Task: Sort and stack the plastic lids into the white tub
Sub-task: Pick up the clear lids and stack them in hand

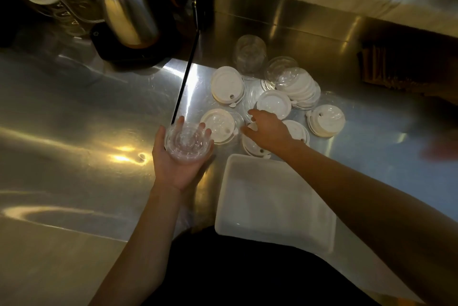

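**Clear lids gathered, white lids waiting**

Steel worktop (74,112) filled the scene, dim and streaked with glare, with a metal kettle (128,8) at about eleven o'clock and a black straw (184,77) lying across the middle. The white tub (275,206) sat near the person at roughly five o'clock and looked empty, as far as its cloudy floor let one tell.

The left hand (179,157) was cupped palm-up, its fingers curled around a nested stack of clear lids (188,142). The right hand (267,129) was spread and loosely open at the edge of the loose pile, holding nothing that could be made out; its fingertips lay at or just above a clear lid between the white ones, though contact was hard to judge. White lids (226,83) lay scattered from twelve to two o'clock of the tub, some in leaning stacks (300,88), and two clear jars (250,55) stood behind them.

Sorting seemed only begun. The clear lids were nearly invisible on the shiny steel, so one could easily be missed or dragged along with a white lid. The leaning stack could slide apart if nudged, and the handheld stack might splay if another lid were pressed on crooked.
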